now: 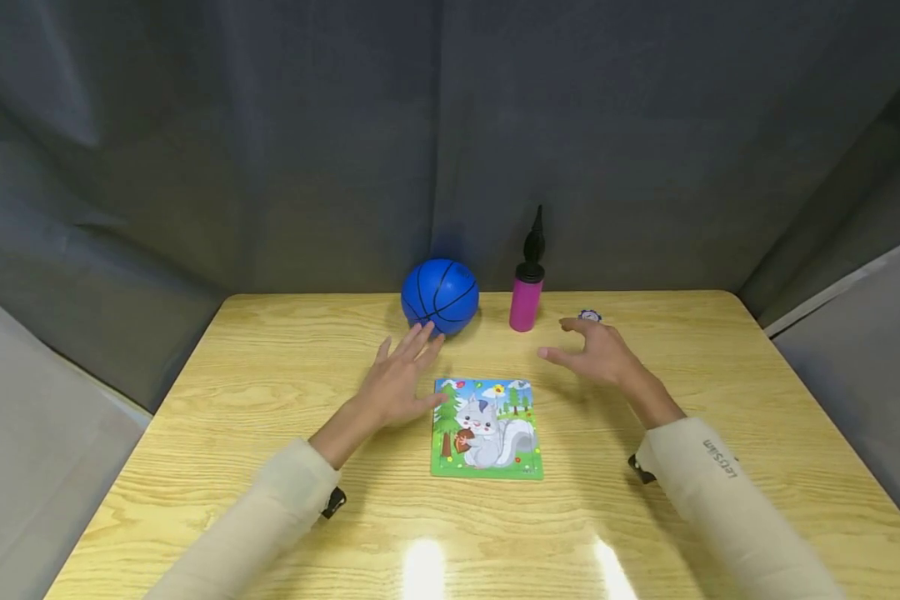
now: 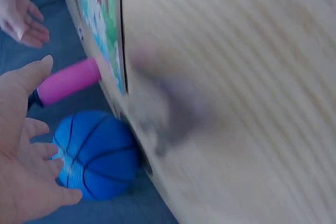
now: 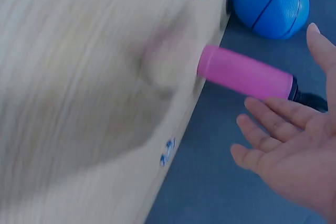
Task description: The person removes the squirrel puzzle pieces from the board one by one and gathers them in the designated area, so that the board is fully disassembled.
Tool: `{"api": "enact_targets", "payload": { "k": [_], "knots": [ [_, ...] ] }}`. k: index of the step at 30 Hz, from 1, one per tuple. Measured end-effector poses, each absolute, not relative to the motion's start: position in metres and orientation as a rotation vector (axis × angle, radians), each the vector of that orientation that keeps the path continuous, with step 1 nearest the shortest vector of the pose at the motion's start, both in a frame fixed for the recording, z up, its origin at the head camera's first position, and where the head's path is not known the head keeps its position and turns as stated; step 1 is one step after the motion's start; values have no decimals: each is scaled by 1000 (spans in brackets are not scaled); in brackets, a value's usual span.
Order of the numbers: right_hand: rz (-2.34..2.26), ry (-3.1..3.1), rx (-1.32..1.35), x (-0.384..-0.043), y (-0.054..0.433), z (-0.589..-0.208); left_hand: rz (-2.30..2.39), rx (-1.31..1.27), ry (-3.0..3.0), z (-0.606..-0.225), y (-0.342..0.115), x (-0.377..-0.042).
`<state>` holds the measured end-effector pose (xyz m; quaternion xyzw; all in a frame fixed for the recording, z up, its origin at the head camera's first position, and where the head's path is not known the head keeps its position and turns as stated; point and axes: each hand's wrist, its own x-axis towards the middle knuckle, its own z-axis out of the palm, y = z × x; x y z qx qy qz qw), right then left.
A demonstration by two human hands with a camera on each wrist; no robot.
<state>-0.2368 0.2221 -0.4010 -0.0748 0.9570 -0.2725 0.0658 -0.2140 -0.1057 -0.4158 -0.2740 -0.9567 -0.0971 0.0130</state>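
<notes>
My left hand (image 1: 399,385) hovers with fingers spread, in front of a blue basketball (image 1: 440,293) and beside the left edge of a squirrel picture puzzle (image 1: 487,429). It holds nothing. On the right, my other hand (image 1: 596,354) is in the air, thumb and fingers apart, nothing between them. Closest to it are a magenta hand pump (image 1: 526,302) with a black nozzle, standing upright, and a small blue-and-white gear-shaped piece (image 1: 589,315). The left wrist view has the pump (image 2: 70,81) and ball (image 2: 97,156) beyond the fingers. In the right wrist view, the pump (image 3: 244,72) appears beyond the fingertips.
All of these things rest on a light wooden table (image 1: 270,367). A dark grey curtain (image 1: 330,150) hangs right behind its back edge, and pale panels (image 1: 37,450) flank the sides. Light glares off the table's front part.
</notes>
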Motion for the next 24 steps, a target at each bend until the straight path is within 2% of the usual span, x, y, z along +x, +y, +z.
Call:
{"api": "enact_targets", "payload": {
  "k": [9,24],
  "knots": [
    [-903,2800,-401,-232,202,-417,-325,-1127,-3102,-430,-84,-197],
    [-833,2731,-398,-223,180,-444,-239,-1370,-3122,-444,-54,-173]
  ]
}}
